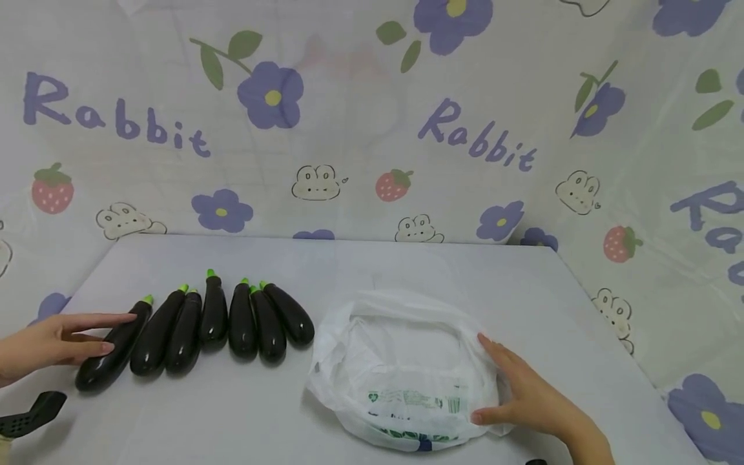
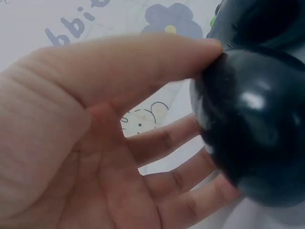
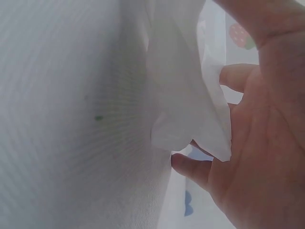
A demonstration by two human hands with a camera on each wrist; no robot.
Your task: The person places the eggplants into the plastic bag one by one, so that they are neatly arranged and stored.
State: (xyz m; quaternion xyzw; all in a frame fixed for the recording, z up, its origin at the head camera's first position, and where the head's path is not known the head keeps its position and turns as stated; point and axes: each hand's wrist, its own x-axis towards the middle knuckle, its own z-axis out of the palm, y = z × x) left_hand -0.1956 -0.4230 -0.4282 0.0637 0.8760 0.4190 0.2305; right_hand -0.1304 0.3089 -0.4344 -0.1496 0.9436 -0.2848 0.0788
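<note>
In the head view, my left hand (image 1: pixel 55 345) is at the leftmost eggplant (image 1: pixel 113 352), which is glossy and dark with a green stem. Its thumb and extended fingers touch that eggplant's side; the left wrist view has the thumb tip on the dark skin (image 2: pixel 257 129) and the other fingers passing partly behind it. A white plastic bag (image 1: pixel 407 342) with green print lies with its mouth spread wide. My right hand (image 1: pixel 526 394) touches the bag's right rim with fingers apart and fairly straight. In the right wrist view a flap of white plastic (image 3: pixel 186 86) hangs before the palm.
Several more eggplants (image 1: pixel 214 313) lie in a row between the left hand and the bag, stems pointing away. All rest on a white table (image 1: pixel 232 413). A patterned cloth (image 1: pixel 349 116) hangs behind and at the right. A black perforated piece (image 1: pixel 35 413) shows at lower left.
</note>
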